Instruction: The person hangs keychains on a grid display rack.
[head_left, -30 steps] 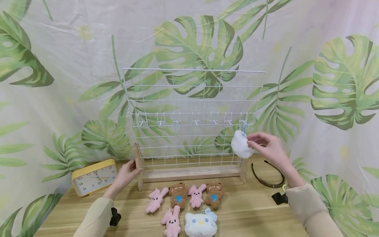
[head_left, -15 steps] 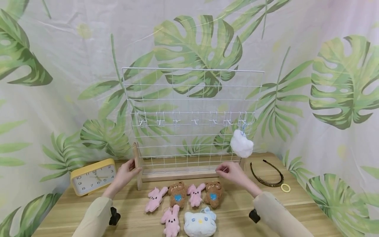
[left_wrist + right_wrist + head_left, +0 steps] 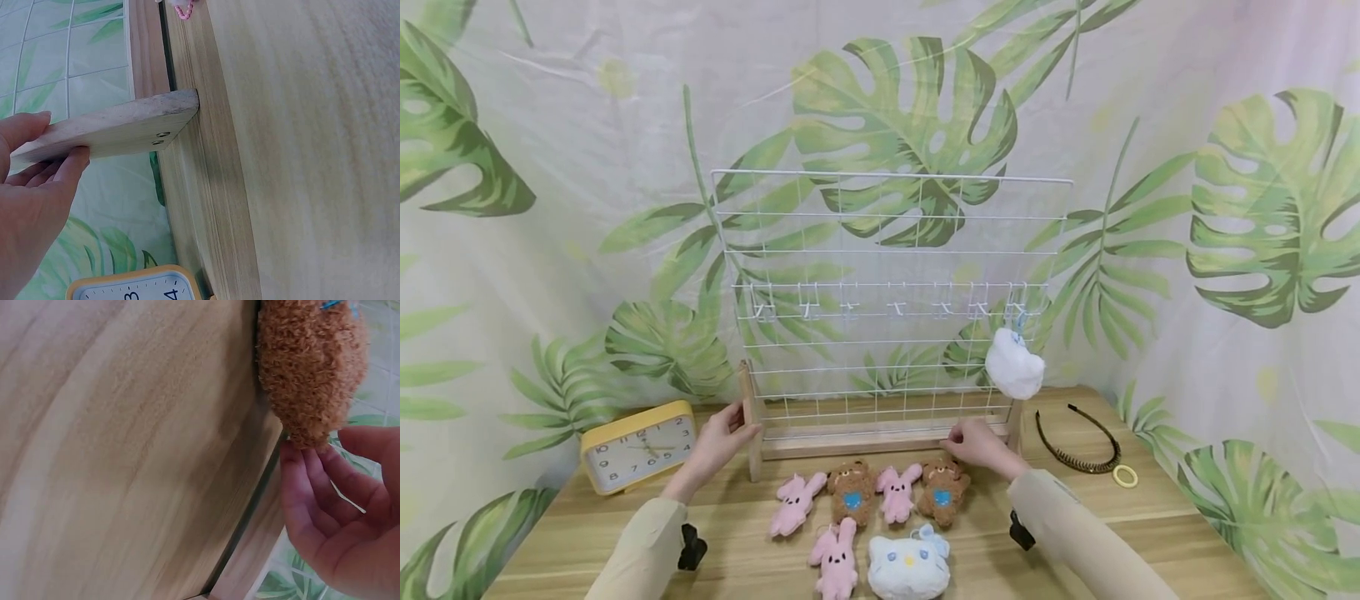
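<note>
My left hand grips the wooden side leg of the white wire grid rack, thumb on one face and fingers on the other. My right hand is at the head of the right-hand brown teddy bear plush; in the right wrist view its curled fingers and thumb meet at the tip of the bear. The bear still lies in its row on the table. A white plush hangs by a blue loop from the rightmost hook, its back towards me.
Another brown bear, several pink bunny plushes and a white cat plush with blue bow lie before the rack. Several white hooks line the grid. A yellow clock stands left; a headband and yellow ring lie right.
My right hand has left the hanging white plush and come down and left to the right-hand brown bear. My left hand has stayed on the rack's leg.
</note>
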Tool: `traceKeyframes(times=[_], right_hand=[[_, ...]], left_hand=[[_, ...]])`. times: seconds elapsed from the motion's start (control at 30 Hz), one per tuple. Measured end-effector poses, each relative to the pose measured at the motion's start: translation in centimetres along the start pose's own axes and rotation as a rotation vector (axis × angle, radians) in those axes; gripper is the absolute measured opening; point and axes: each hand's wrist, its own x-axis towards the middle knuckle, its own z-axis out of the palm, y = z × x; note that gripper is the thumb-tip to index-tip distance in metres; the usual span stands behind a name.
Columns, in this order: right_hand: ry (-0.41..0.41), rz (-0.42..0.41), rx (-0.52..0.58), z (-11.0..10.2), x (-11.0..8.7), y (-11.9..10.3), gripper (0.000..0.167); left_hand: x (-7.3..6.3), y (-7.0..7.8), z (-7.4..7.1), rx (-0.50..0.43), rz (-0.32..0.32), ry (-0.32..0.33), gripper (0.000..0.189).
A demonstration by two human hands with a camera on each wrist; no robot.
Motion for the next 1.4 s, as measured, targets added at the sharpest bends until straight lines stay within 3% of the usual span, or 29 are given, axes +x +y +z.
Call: traceKeyframes(times=[0.2, 0.5, 0.9, 1.17, 1.4], right_hand=[[-0.106, 0.02, -0.025, 0.8, 0.5, 0.2, 0.056], [-0.181, -0.011, -0.022, 0.6, 0.3, -0.3, 0.054], [-0.138, -0.024, 0.072, -1.3, -0.8, -1.2, 0.015], [-0.073, -0.076, 0.091, -3.1, -2.1, -2.3, 0.008], [0.045, -0.136, 0.046, -4.8, -3.2, -3.7, 0.006]], left_hand=[[-0.1, 0.1, 0.1, 0.002, -0.013, -0.009, 0.066], [-0.2, 0.5, 0.1, 0.008, -0.006, -0.018, 0.068], [0.1, 0.3, -0.1, -0.012, -0.003, -0.017, 0.068], [0.1, 0.2, -0.1, 0.004, 0.01, -0.004, 0.066], [0.0, 0.0, 0.0, -0.009, 0.02, 0.018, 0.065]])
